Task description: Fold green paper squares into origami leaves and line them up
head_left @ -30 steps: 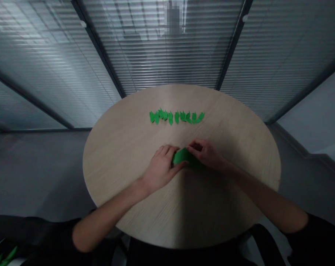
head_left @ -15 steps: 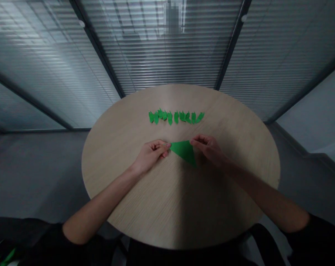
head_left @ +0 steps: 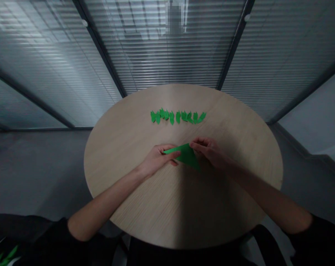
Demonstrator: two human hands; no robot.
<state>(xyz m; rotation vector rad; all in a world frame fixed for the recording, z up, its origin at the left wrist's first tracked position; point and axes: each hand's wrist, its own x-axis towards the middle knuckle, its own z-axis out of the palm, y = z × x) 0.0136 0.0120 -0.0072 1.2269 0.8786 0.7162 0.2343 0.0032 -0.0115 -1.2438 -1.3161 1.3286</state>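
The left hand [head_left: 155,159] has slid inward, clamping the paper [head_left: 188,156], likely steadier. Opposite, the right hand [head_left: 207,148] pinches a corner.

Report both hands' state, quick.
Left hand: closed on the green paper, thumb lying over it.
Right hand: closed, fingertips at the paper's top corner.

Green triangle [head_left: 188,155], centre: smooth, matt paper. Small green pieces [head_left: 172,118], upper centre: matt, paper-like. Tabletop [head_left: 151,216]: wood-grained, smooth. Sleeve [head_left: 320,236], lower right: matt cloth.
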